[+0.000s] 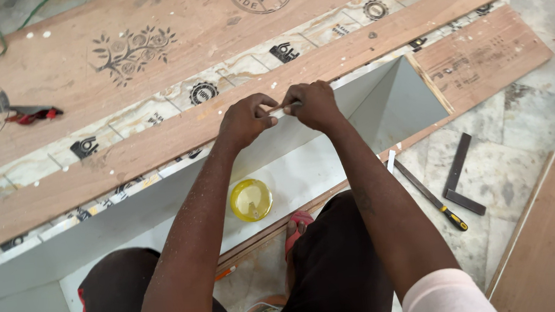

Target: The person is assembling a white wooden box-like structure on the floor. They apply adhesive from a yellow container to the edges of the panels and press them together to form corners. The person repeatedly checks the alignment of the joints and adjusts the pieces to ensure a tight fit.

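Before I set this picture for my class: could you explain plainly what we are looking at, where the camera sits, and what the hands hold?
One camera, worn on a person's head, looks down at their own bare hands. The left hand and right hand meet at the top edge of a long grey open box on the floor, pinching something small and thin between them; what it is cannot be made out. A yellow tub sits inside the box. Plywood boards lie beyond. A chisel and a try square rest on the marble floor.

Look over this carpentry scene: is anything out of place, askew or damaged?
Nothing is clearly damaged. A yellow tub sits inside the open grey box, and a chisel and square lie loose on the dusty floor.
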